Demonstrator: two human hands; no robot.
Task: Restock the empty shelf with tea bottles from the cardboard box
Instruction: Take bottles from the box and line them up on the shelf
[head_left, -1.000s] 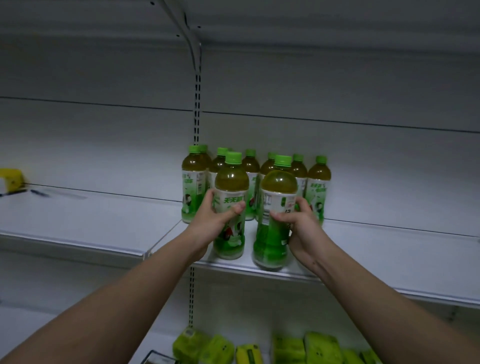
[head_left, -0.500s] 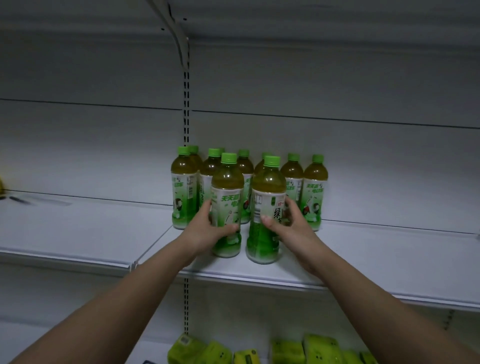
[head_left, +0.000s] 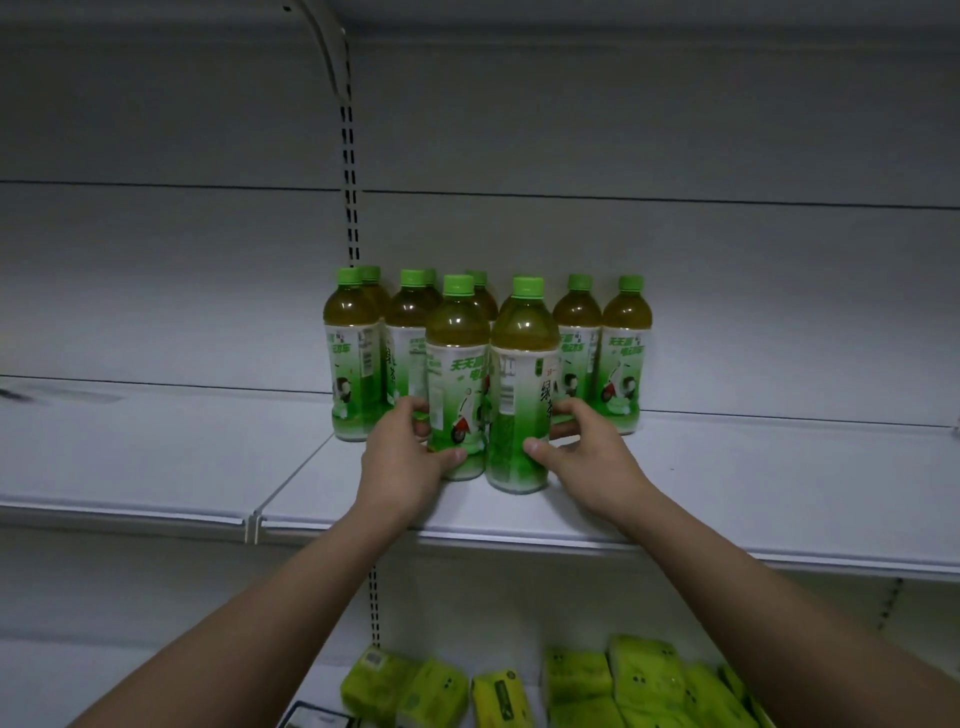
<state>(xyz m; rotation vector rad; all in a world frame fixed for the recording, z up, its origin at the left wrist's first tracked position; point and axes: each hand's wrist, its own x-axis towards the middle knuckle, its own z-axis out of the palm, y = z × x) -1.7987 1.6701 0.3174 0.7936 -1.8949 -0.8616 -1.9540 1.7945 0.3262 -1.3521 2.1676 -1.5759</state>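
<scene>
Two clear plastic green-capped tea bottles, front-left bottle (head_left: 457, 384) and front-right bottle (head_left: 522, 395), stand upright on the white metal shelf (head_left: 727, 483), the left hand (head_left: 402, 457) and right hand (head_left: 582, 447) each wrapped around one. Roughly eight more (head_left: 626, 358) sit just behind. Most of the shelf looks bare, so I'd guess plenty remains. The box isn't in view.

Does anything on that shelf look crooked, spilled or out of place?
Nothing spilled or damaged. The two front bottles, one in the left hand and one in the right hand, stand upright on the shelf. Only their labels differ: the right-hand bottle faces another way than the left-hand bottle.
</scene>
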